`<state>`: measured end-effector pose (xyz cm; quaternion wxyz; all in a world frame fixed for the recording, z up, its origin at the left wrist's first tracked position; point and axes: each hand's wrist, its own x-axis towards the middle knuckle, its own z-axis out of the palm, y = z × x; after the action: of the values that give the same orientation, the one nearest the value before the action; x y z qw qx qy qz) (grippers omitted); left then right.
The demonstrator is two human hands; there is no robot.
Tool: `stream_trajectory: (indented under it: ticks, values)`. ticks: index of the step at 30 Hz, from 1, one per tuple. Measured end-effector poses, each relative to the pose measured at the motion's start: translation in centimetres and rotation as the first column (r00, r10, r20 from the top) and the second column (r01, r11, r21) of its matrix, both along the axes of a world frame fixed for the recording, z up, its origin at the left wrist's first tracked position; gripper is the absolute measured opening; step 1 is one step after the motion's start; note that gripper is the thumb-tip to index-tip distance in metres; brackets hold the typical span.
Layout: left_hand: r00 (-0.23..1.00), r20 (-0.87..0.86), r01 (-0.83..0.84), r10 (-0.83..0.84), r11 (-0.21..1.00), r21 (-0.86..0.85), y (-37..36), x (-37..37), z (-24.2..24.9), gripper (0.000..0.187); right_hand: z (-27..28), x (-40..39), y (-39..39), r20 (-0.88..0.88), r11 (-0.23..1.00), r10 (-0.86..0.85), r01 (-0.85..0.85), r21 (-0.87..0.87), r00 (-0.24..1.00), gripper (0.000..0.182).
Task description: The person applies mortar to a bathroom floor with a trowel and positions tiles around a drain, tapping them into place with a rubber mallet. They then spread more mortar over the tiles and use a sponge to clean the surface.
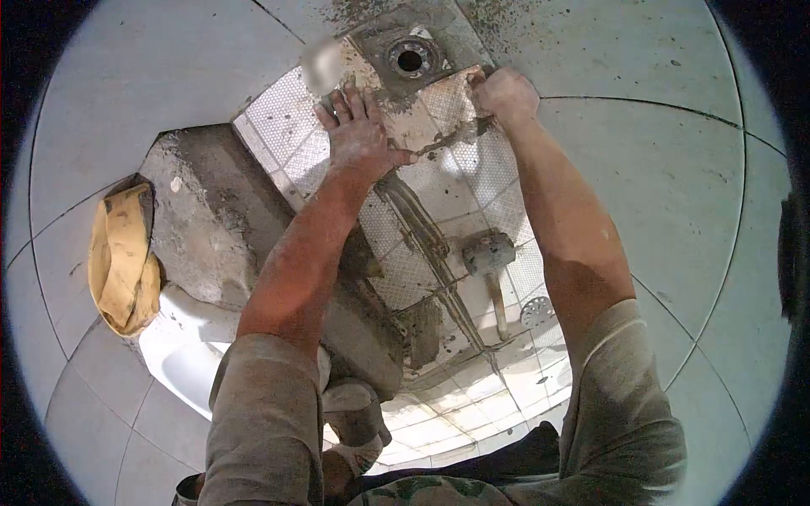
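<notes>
Tile (pixel 451 103) lies just beside the drain (pixel 433 57), on the side nearer the person, its broken-looking lower edge meeting a dark, ragged seam (pixel 457 137). Right hand (pixel 509 94) is bent at the tile's outer corner, fingers curled in; whether that grip is clamped on the edge or only resting against it, I cannot tell. Left hand (pixel 359 145) is flat, its grip spread apart with nothing pinched in it, palm down on the tiled floor (pixel 295 97) to the left of the drain and the thumb reaching toward the seam.

Likeliest trouble is a cut: the edges by the right fingers and the left thumb look rough, both hands are bare, and a slip would drag skin along them. Fingertips could also be nipped if the tile drops or shifts while they are curled at its corner. Pushing on one corner alone could tip the tile or snap it, since the support below is hidden.

Grit (pixel 363 10) is scattered beyond the drain, whose mouth is uncovered, so crumbs or a chip could fall in and block it. Mud (pixel 413 211) along the channel nearer the person than the drain could foul a joint or make a palm skid. Mallet (pixel 489 255) lies farther down from the drain, between the forearms, where a knee or elbow could catch its handle.
</notes>
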<state>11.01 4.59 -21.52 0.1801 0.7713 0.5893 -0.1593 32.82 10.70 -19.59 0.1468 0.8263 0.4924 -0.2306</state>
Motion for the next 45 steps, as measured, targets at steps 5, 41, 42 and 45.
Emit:
stream_trajectory:
  ticks: [5,41,42,45]
  values:
    - [1.0,0.002,0.022,-0.022,1.0,-0.018,0.1,-0.2,-0.2,0.13,-0.3,0.6,0.2,-0.007,1.0,0.022,-0.022,0.008,1.0,0.046]
    - [0.999,-0.029,0.018,-0.019,0.999,-0.043,0.1,0.0,0.2,0.131,0.2,0.9,-18.1,-0.18,0.811,-0.007,0.111,0.574,0.984,0.023]
    - [0.999,-0.031,0.022,-0.024,0.999,-0.037,0.1,-0.1,0.1,0.131,-0.2,1.1,-16.5,-0.116,0.871,-0.041,0.093,0.482,0.992,0.024]
    - [1.0,0.0,0.015,-0.015,0.999,-0.039,-0.2,-0.3,-0.3,0.132,-1.7,2.1,-12.2,-0.101,0.897,-0.064,0.102,0.431,0.993,0.027]
